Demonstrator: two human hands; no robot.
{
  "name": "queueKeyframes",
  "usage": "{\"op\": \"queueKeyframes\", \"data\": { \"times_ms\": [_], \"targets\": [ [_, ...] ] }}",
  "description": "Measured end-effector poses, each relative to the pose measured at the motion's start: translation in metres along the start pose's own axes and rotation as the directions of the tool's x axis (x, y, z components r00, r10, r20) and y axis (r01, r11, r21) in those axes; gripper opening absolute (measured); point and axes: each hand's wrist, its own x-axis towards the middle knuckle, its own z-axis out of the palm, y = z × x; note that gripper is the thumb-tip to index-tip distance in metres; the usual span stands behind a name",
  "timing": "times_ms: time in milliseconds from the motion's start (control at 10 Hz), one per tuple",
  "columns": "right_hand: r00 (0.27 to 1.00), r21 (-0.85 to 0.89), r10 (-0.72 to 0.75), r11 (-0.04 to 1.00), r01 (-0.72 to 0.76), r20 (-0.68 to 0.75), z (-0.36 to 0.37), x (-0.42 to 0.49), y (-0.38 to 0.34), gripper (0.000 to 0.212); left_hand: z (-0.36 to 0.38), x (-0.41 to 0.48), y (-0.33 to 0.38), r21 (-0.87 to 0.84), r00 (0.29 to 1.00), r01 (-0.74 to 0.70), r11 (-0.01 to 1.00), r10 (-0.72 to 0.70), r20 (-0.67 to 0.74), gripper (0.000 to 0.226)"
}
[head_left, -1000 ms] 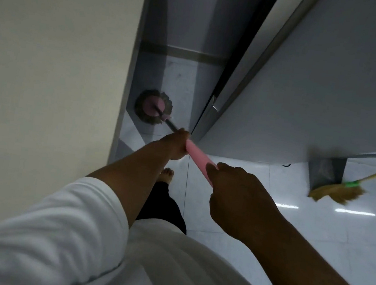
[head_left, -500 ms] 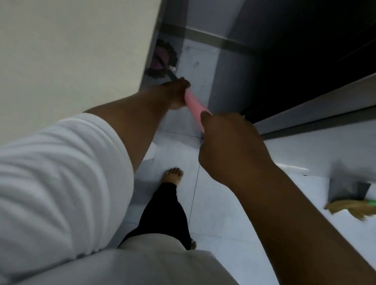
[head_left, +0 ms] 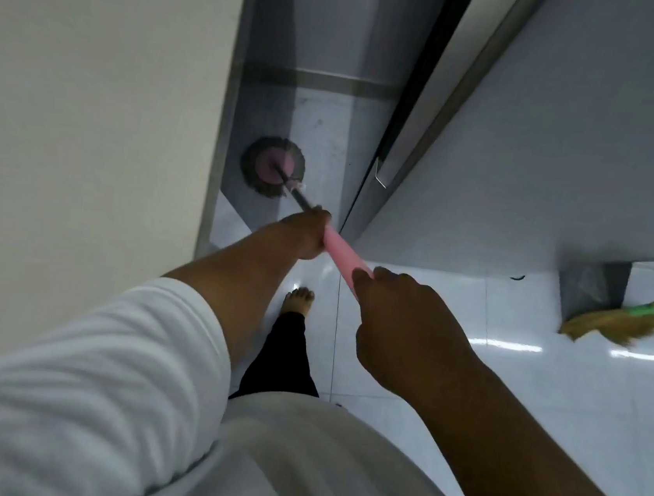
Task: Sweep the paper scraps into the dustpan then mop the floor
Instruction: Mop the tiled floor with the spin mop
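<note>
Head camera shows both hands on the pink mop handle (head_left: pixel 343 255): the left hand (head_left: pixel 306 233) has its grip curled around the lower end, the right hand (head_left: pixel 401 329) has its grip wrapped around the upper end. The round mop head (head_left: pixel 272 166) lies on the floor (head_left: pixel 327 125), between the pale wall (head_left: pixel 89 98) and a grey panel (head_left: pixel 572 153). A bare foot (head_left: pixel 298 299) stands under the handle. The broom (head_left: pixel 614 323) is well apart, at the right.

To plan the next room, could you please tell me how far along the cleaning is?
Sweeping looks done: the broom rests by the grey dustpan, no scraps visible. In hand: left hand and right hand grip the pink mop handle, mop head on the floor in the narrow gap beside the wall. Left, probably: the open tiles.
</note>
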Motion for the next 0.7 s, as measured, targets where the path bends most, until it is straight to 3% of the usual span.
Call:
{"op": "queueKeyframes", "data": {
  "times_ms": [100, 300, 400, 500, 600, 700],
  "targets": [
    [0.998, 0.014, 0.039, 0.999, -0.040, 0.043, 0.007, -0.051, 0.007, 0.037, 0.043, -0.042, 0.002, 0.019, 0.996, -0.069, 0.997, 0.068, 0.054, 0.052],
    [0.995, 0.024, 0.067, 0.997, -0.069, 0.078, 0.011, -0.133, 0.013, 0.035, 0.102, -0.094, 0.005, -0.137, 0.991, -0.053, 0.989, 0.069, 0.113, 0.040],
    [0.997, 0.018, 0.048, 0.999, -0.049, 0.064, 0.011, -0.150, 0.012, 0.039, 0.116, -0.112, -0.001, 0.067, 0.977, -0.209, 0.976, 0.205, 0.053, 0.026],
    [0.995, 0.027, 0.052, 0.998, -0.054, 0.089, 0.012, -0.150, 0.005, 0.046, 0.121, -0.105, -0.004, 0.101, 0.964, -0.263, 0.960, 0.256, 0.073, 0.014],
    [0.994, -0.072, 0.079, 0.995, -0.074, 0.076, 0.006, -0.127, 0.002, 0.050, 0.113, -0.080, 0.000, -0.051, 0.972, -0.228, 0.972, 0.230, 0.039, 0.035],
    [0.987, -0.080, 0.104, 0.992, -0.095, 0.122, 0.002, -0.095, 0.002, 0.049, 0.082, -0.069, 0.011, -0.259, 0.993, -0.082, 0.962, 0.100, 0.058, 0.051]
  ]
}}
